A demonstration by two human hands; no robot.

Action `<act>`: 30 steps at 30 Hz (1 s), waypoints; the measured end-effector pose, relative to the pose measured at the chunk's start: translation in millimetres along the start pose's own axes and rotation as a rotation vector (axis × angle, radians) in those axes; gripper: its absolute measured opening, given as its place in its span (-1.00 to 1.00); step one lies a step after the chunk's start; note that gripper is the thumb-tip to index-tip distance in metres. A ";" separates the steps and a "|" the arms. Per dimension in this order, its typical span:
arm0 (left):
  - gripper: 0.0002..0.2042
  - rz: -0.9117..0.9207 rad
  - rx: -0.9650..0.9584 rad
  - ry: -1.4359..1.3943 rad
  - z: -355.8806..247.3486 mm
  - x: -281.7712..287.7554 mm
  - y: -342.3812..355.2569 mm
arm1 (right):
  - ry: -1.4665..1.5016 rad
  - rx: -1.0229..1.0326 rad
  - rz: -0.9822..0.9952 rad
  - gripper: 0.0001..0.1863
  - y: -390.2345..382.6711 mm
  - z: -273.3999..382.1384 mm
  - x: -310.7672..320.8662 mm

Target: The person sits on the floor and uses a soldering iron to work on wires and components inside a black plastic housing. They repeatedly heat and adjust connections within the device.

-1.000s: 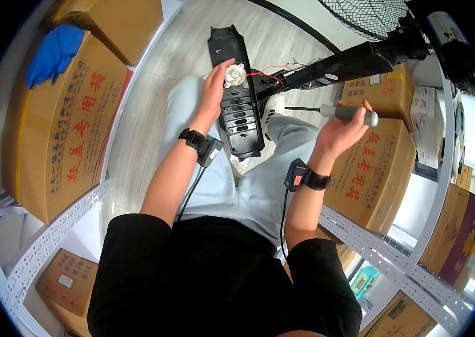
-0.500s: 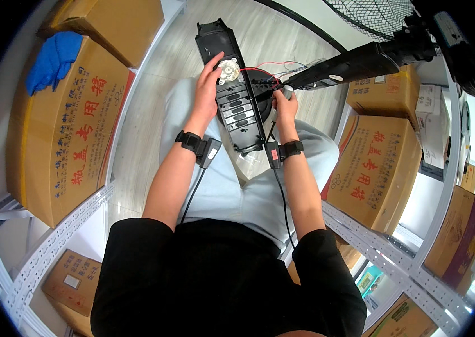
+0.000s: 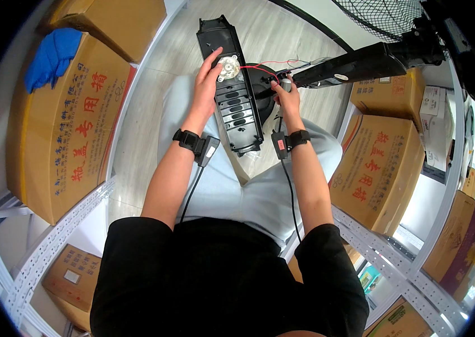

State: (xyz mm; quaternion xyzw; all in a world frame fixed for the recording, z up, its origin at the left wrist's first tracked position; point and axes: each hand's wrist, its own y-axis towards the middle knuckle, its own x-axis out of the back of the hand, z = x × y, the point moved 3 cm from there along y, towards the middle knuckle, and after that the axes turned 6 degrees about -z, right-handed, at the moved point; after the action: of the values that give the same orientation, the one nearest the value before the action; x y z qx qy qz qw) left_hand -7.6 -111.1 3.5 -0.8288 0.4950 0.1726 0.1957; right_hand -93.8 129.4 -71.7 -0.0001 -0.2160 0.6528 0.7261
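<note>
My left hand (image 3: pixel 208 84) grips the side of a long black plastic panel (image 3: pixel 234 123) with a row of slots, its fingers beside a round translucent white part (image 3: pixel 228 67). Red wires (image 3: pixel 260 65) run from that part toward a black stand column (image 3: pixel 350 63) slanting to the upper right. Beside the panel, at the column's lower end, my right hand (image 3: pixel 286 95) is closed on a grey-handled screwdriver (image 3: pixel 286 84), its fingertips near the wires. I cannot tell whether they also pinch a wire. A round black base (image 3: pixel 263 76) is partly hidden behind the panel.
My legs lie below the panel on a grey floor (image 3: pixel 164 45). Cardboard boxes (image 3: pixel 378 163) stand on metal shelving (image 3: pixel 361 230) on both sides, with a blue cloth (image 3: pixel 52 56) on the left stack. A wire-mesh fan guard (image 3: pixel 378 17) is at upper right.
My right hand has moved left and up to the column's lower end, turning the screwdriver from horizontal to roughly upright in view. The panel and my left hand have shifted slightly left and up.
</note>
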 end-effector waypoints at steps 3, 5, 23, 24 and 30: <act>-0.52 -0.006 -0.006 -0.016 1.0 2.7 1.6 | 0.023 0.018 -0.009 -0.18 0.8 2.2 -7.2; -0.47 -0.002 0.002 -0.059 -2.5 -2.8 -0.8 | -0.024 0.033 -0.032 -0.22 7.9 -1.4 -9.0; -0.62 -0.106 0.090 0.070 29.8 20.9 12.5 | -0.036 0.010 0.019 -0.61 -22.5 23.7 12.4; -0.62 -0.090 0.111 0.029 28.6 20.0 12.0 | 0.051 -0.034 0.048 -0.64 -28.2 26.6 15.3; -0.66 0.008 0.221 -0.155 17.0 4.6 -0.5 | 0.395 -0.084 0.281 -0.78 -47.5 44.0 41.9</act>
State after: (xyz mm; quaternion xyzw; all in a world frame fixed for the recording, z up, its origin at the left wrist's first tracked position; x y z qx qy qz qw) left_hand -6.6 -105.9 -13.4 -0.7843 0.4980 0.1811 0.3227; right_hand -60.3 149.7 -5.2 -0.1881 -0.0945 0.7251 0.6557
